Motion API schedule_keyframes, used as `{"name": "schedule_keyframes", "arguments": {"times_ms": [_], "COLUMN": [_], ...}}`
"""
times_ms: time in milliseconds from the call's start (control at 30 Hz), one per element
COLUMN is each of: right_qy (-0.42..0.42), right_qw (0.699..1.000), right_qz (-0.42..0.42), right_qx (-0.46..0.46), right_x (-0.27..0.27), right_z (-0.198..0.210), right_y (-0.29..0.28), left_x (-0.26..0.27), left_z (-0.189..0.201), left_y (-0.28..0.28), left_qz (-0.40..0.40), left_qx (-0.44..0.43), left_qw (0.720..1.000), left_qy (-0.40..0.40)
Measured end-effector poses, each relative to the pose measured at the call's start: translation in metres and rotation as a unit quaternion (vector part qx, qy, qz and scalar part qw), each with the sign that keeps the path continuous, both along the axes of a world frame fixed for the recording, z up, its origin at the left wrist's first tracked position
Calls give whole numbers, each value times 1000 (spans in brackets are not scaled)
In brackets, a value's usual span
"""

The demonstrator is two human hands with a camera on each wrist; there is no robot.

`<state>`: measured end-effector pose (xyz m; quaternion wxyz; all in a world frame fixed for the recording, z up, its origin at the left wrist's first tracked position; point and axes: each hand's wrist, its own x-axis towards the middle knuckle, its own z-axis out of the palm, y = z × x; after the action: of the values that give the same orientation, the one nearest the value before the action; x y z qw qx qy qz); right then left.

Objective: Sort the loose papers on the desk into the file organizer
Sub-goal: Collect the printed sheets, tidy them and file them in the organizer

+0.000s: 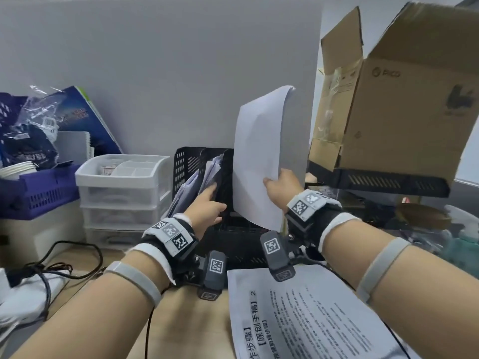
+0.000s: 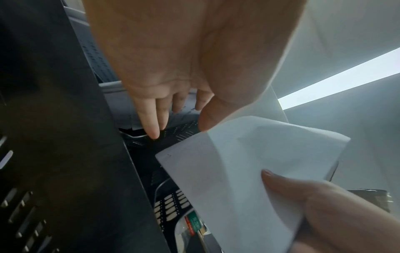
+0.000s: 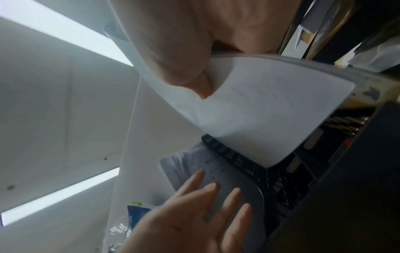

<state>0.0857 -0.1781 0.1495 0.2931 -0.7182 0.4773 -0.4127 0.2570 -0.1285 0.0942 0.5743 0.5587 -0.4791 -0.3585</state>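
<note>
A black mesh file organizer point(image 1: 185, 161) stands at the back of the desk with several papers point(image 1: 204, 174) leaning in its left slot. My left hand point(image 1: 211, 196) reaches in with straight fingers and presses those filed papers point(image 3: 190, 164) to the left. My right hand point(image 1: 274, 182) pinches the lower edge of a blank white sheet point(image 1: 259, 151), held upright over the organizer's right side. In the right wrist view my thumb point(image 3: 186, 73) lies on the sheet point(image 3: 270, 111). A stack of printed loose papers point(image 1: 298, 314) lies on the desk under my right forearm.
An open cardboard box point(image 1: 388, 99) sits on a black shelf point(image 1: 388, 181) close on the right. A white drawer unit point(image 1: 121, 187) and a blue basket point(image 1: 44, 193) stand left of the organizer. Black cables point(image 1: 51, 270) trail over the desk's left side. A grey partition rises behind.
</note>
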Motion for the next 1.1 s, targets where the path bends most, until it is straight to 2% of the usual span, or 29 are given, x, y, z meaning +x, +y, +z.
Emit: {"name": "schedule_keyframes", "arguments": {"times_ms": [200, 433, 500, 533, 633, 700, 766, 866, 933, 1033, 1100], "right_qy": [-1, -38, 11, 65, 216, 279, 325, 350, 352, 309, 271], "right_qw": [999, 999, 1000, 997, 970, 951, 935, 926, 926, 939, 948], "right_qz": [-41, -4, 25, 46, 108, 127, 124, 117, 122, 146, 157], "right_qx": [-5, 4, 10, 9, -8, -38, -64, -72, -61, -47, -62], "right_x": [52, 96, 98, 98, 97, 95, 92, 85, 79, 66, 53], "right_z": [-14, -45, -61, -67, -83, -90, -93, -95, -93, -88, -83], "right_y": [-17, -33, -40, -42, -49, -54, -57, -56, -51, -42, -34], "left_x": [20, 37, 40, 40, 42, 46, 47, 44, 43, 51, 54], "left_z": [-9, 7, 17, 22, 29, 25, 20, 10, 3, -10, -18], "left_y": [-11, -29, -32, -31, -42, -49, -52, -52, -52, -55, -55], "left_qz": [28, 9, -16, -29, -40, -13, -7, -27, -17, 24, 55], "left_qx": [-41, -50, -49, -46, -57, -42, -17, 10, 22, 41, 52], "left_qw": [994, 999, 998, 997, 987, 980, 978, 982, 979, 964, 962], "left_qy": [-95, -8, -39, -63, -146, -195, -207, -186, -200, -261, -264]}}
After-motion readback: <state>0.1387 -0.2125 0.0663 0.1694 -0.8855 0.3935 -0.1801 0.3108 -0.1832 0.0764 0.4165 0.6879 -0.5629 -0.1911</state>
